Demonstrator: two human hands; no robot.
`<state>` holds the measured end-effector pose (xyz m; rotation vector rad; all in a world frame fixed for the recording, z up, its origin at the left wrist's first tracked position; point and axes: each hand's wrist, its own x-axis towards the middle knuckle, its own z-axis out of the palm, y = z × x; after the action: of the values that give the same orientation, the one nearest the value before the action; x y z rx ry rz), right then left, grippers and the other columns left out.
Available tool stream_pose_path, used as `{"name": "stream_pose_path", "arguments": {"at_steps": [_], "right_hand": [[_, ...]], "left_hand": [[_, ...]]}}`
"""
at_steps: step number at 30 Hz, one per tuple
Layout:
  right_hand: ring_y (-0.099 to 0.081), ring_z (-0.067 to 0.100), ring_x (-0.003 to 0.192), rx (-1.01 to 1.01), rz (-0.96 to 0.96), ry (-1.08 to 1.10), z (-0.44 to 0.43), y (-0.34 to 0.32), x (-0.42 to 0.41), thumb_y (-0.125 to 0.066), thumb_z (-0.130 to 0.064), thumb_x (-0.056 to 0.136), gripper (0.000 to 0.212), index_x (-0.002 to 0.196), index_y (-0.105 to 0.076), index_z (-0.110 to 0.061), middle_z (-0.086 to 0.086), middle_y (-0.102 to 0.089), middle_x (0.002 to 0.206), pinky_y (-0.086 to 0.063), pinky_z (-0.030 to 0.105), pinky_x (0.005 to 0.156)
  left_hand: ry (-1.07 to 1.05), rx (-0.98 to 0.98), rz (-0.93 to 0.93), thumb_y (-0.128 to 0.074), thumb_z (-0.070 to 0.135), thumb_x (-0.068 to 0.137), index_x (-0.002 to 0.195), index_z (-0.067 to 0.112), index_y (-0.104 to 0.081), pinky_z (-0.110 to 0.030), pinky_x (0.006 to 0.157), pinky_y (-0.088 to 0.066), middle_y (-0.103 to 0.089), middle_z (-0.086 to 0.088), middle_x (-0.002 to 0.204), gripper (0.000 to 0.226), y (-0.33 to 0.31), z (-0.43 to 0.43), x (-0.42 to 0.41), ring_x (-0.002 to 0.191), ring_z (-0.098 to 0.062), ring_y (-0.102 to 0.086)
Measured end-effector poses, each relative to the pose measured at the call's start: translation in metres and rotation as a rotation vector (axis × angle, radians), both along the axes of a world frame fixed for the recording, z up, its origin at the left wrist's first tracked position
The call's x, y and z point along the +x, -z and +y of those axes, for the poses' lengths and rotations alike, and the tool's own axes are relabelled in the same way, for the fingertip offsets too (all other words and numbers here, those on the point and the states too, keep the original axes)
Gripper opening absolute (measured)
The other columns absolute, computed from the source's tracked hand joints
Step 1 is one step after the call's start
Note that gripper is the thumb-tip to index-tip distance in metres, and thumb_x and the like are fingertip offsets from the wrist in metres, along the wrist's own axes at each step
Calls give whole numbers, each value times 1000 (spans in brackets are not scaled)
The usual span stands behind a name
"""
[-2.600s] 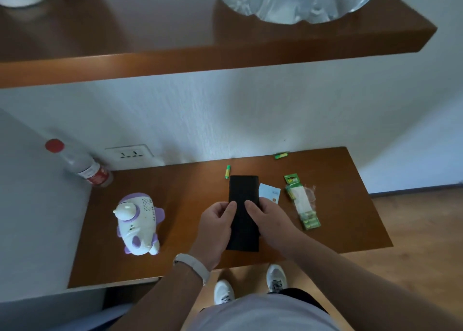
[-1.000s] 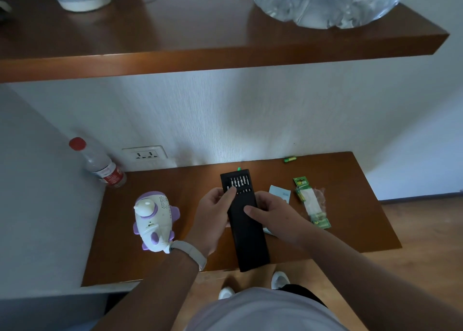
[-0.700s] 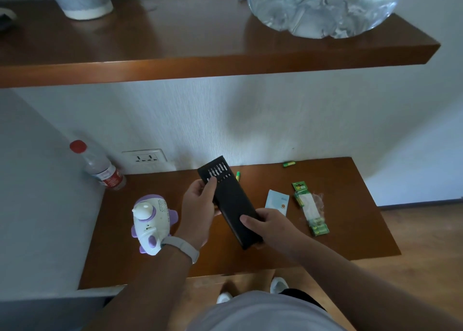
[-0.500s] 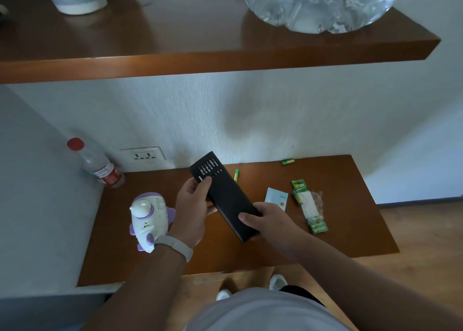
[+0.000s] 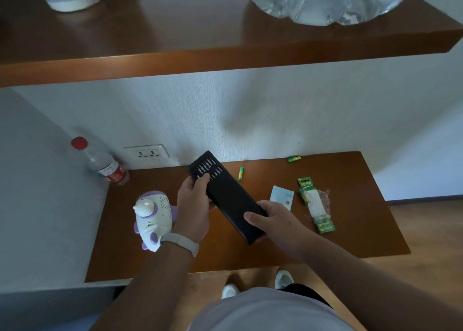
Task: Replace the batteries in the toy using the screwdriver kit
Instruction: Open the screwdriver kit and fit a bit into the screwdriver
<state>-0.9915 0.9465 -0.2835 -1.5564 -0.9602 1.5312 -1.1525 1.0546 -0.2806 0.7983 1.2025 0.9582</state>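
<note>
Two-handed, held the screwdriver case (image 5: 226,198) slantwise above the desk (image 5: 350,230). Gripped its far end with the left hand (image 5: 194,205), thumb laid on the row of bits (image 5: 209,166) exposed there, fingers wrapped behind and mostly hidden. Clamped the near end in the right hand (image 5: 271,220), thumb across the top.

Seemed partway through sliding the bit tray out of its sleeve. Best done, by this reading, with the right hand fixed and the left drawing straight along the case's length, kept level against spilling bits.

Left the toy (image 5: 154,218) lying on the desk just left of the left wrist, untouched. Left a loose battery (image 5: 240,173) beyond the right hand, and the battery pack (image 5: 317,208) to that hand's right.
</note>
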Motion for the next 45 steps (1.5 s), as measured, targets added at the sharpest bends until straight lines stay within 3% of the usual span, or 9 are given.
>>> {"name": "stream_pose_path", "arguments": {"at_steps": [8, 11, 15, 20, 24, 28, 36, 41, 45], "right_hand": [[-71, 13, 86, -46, -16, -57, -11, 2, 10, -63, -48, 87, 31, 103, -66, -22, -1, -71, 93, -59, 28, 72], [-71, 14, 88, -91, -4, -91, -15, 4, 16, -64, -47, 87, 32, 106, -66, -21, 2, -71, 98, -58, 27, 72], [-71, 17, 83, -119, -4, -91, -17, 3, 23, -65, -47, 83, 32, 102, -69, -21, 0, -73, 89, -55, 25, 68], [-68, 19, 79, -176, -58, -69, -28, 16, 37, -63, -28, 87, 13, 91, -70, -17, 8, -71, 90, -52, 23, 65], [-60, 7, 60, -175, -293, -46, -15, 34, 35, -57, -22, 92, 11, 86, -64, -15, 4, -65, 77, -45, 19, 52], [-56, 13, 65, -117, -604, -132, 10, 56, 23, -54, -27, 91, 12, 84, -54, -18, 3, -61, 76, -40, 23, 51], [-50, 11, 62, -1, -885, -176, 55, 89, 3, -51, -27, 93, 16, 79, -45, -26, -4, -50, 75, -33, 24, 51], [-49, 13, 76, 31, -1022, -194, 59, 112, -8, -48, -24, 96, 6, 96, -54, -20, -9, -41, 88, -38, 28, 65], [-56, 19, 86, -4, -1019, -230, 57, 126, -23, -46, -22, 98, 18, 114, -54, -16, -2, -47, 103, -41, 31, 67]], "left_hand": [[-94, -31, -33, -56, 23, 103, 111, 14, -66, -36, 70, -60, -78, -4, 97, 16, 8, 24, -16, 95, -24, -75], [-49, -23, -25, -57, 25, 102, 117, 12, -64, -37, 73, -61, -77, -7, 104, 21, 11, 30, -23, 97, -24, -75], [-90, -31, -49, -56, 24, 103, 112, 14, -64, -33, 67, -61, -79, -2, 93, 16, 15, 31, -25, 89, -21, -76], [-86, -8, 5, -56, 22, 104, 114, 14, -63, -31, 66, -62, -79, 1, 94, 15, 17, 31, -38, 88, -18, -77], [-70, -18, 30, -56, 20, 103, 112, 16, -65, -31, 63, -61, -79, 2, 91, 13, 21, 27, -43, 85, -17, -77], [-36, -47, 44, -56, 21, 103, 110, 19, -66, -31, 62, -61, -79, 1, 92, 12, 26, 22, -47, 86, -19, -77], [-36, -91, 70, -57, 21, 102, 111, 20, -67, -34, 63, -61, -79, -3, 100, 13, 35, 15, -62, 90, -22, -77], [-67, -117, 98, -57, 20, 102, 112, 16, -66, -33, 61, -61, -79, -4, 97, 14, 40, 11, -76, 88, -23, -77], [-65, -123, 120, -57, 20, 102, 112, 16, -66, -30, 60, -60, -79, -3, 97, 14, 43, 6, -80, 86, -21, -77]]}}
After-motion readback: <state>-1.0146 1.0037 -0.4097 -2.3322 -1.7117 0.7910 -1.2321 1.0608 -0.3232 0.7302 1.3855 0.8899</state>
